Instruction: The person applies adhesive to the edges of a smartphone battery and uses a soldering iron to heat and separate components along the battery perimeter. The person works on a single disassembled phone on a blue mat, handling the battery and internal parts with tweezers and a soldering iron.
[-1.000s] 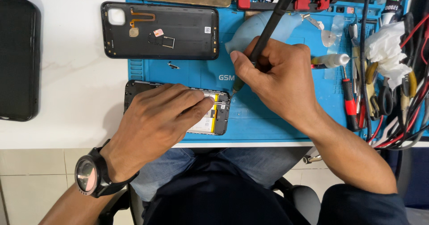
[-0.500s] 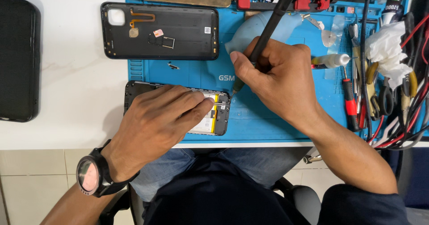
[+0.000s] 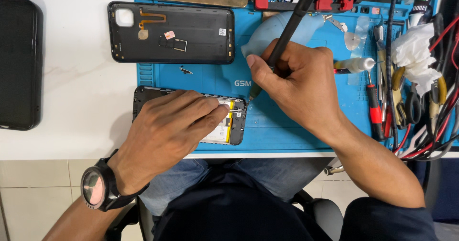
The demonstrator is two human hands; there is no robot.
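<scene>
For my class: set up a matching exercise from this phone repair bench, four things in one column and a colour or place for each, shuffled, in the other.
1. removed back cover
2. work mat
3. wristwatch
4. black tool

A. blue
B. on the left wrist
C. gripped in the right hand
D. lying inside-up above the opened phone

Pairs: 1-D, 2-A, 3-B, 4-C

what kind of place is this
Most likely a phone repair bench. An opened phone lies on a blue work mat under the left hand, its back cover set aside. The right hand holds a screwdriver, with pliers and tools crowded alongside.
</scene>
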